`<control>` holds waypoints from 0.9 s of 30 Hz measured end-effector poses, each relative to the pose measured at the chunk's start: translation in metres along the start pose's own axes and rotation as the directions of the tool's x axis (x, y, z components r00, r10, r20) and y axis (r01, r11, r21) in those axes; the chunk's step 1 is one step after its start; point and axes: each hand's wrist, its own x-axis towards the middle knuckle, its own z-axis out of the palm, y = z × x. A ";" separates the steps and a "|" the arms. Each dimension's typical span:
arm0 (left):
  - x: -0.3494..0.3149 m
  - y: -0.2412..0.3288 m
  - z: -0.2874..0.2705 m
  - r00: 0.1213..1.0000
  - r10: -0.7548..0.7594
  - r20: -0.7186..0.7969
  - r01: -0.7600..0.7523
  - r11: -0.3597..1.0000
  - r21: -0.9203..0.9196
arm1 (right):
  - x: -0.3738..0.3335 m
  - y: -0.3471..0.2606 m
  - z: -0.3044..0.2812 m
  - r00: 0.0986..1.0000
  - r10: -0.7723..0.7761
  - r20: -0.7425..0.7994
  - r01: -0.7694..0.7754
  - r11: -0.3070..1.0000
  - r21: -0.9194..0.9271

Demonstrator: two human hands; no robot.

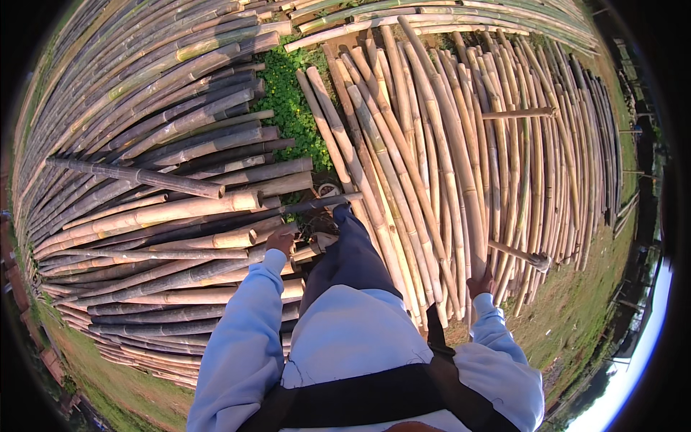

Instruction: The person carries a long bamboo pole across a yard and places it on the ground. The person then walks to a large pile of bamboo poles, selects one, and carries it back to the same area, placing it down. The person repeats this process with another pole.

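My right hand (481, 284) is at the near end of a long tan bamboo pole (469, 194), its fingers closed against the end. The pole runs away from me over a layer of other pale poles. On my left side, my left hand (281, 240) is beside the cut ends of stacked bamboo, next to a thick pale pole (241, 237). Its fingers are small and in shadow, so their grip is unclear. A dark, thin pole (320, 203) passes just beyond that hand, toward my leg.
A large stack of darker bamboo (144, 137) fills the left side. Green plants (291, 101) grow in the gap between the stacks. Two short crosspieces (518, 114) (517, 253) lie over the right-hand poles. Grass (554, 331) borders the right stack.
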 end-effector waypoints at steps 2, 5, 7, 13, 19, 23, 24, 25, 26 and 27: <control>-0.008 -0.004 -0.011 0.999 0.010 -0.034 -0.007 0.998 0.067 | 0.020 0.021 0.007 1.000 0.012 0.021 -0.012 1.000 -0.029; -0.022 -0.024 -0.030 0.988 -0.041 -0.146 0.094 0.924 0.371 | 0.061 0.059 0.019 1.000 -0.001 -0.022 -0.002 0.991 -0.137; -0.034 -0.043 -0.038 0.982 0.142 -0.128 -0.061 0.869 0.492 | 0.094 0.073 0.030 0.991 0.033 -0.131 -0.043 0.996 -0.075; -0.052 -0.089 -0.027 0.959 -0.152 -0.240 0.217 0.936 0.276 | 0.159 0.017 0.005 0.970 0.238 -0.059 -0.243 0.902 -0.358; -0.083 -0.126 0.020 0.928 -0.172 -0.329 0.132 0.981 -0.140 | 0.154 -0.158 0.053 0.867 -0.439 0.236 0.448 0.894 0.015; -0.104 -0.167 0.037 0.880 -0.281 -0.384 0.159 0.934 -0.320 | 0.128 -0.303 0.125 0.661 -0.632 0.404 0.703 0.710 -0.040; -0.109 -0.181 0.041 0.860 -0.425 -0.283 0.250 0.833 -0.493 | 0.120 -0.341 0.140 0.580 -0.669 0.464 0.764 0.645 -0.025; -0.113 -0.198 0.044 0.850 -0.412 -0.329 0.294 0.888 -0.352 | 0.107 -0.379 0.158 0.493 -0.753 0.436 0.859 0.501 -0.108; -0.123 -0.218 0.051 0.875 -0.146 -0.461 0.178 0.984 0.027 | 0.092 -0.421 0.176 0.424 -0.740 0.521 0.869 0.495 -0.005; -0.132 -0.236 0.061 0.891 -0.083 -0.446 0.195 0.958 0.211 | 0.076 -0.460 0.191 0.408 -0.690 0.598 0.845 0.533 0.039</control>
